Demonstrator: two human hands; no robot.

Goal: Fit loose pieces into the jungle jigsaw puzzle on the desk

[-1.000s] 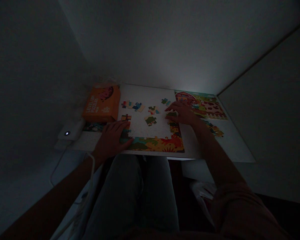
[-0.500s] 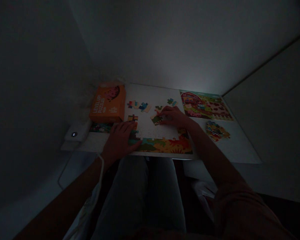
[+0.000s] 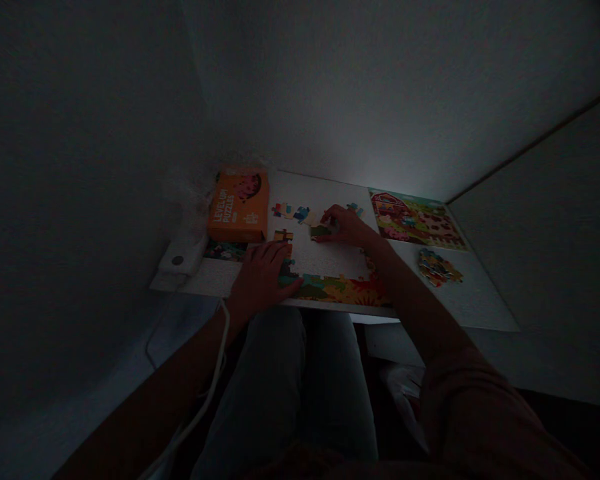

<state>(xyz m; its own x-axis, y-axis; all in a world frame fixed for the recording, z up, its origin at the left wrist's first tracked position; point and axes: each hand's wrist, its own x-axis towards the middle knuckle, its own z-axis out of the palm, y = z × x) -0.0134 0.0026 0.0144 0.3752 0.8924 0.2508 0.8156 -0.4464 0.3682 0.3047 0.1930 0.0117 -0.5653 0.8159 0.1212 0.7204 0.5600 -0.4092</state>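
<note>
My left hand (image 3: pixel 261 275) lies with fingers spread over the left corner of a partly joined jigsaw puzzle (image 3: pixel 347 288). The joined strip runs along the table's front edge, with an orange dinosaur-like figure and green shapes on it. My right hand (image 3: pixel 347 228) has its thumb and fingers around a green puzzle piece (image 3: pixel 321 231), above the bare middle of the table. Loose puzzle pieces (image 3: pixel 304 215) lie behind it to the left, and blue-green pieces (image 3: pixel 355 209) lie partly hidden behind my right hand.
An orange puzzle box (image 3: pixel 239 207) stands at the back left of the white table (image 3: pixel 480 303). A farm picture (image 3: pixel 417 219) lies at the back right, with a pile of pieces (image 3: pixel 439 267) before it. A white device (image 3: pixel 181 259) with a cable sits at the left.
The whole view has shifted a little, so the table sits further right. My right hand has drawn the green piece slightly back and turned it; my left hand rests in the same place.
</note>
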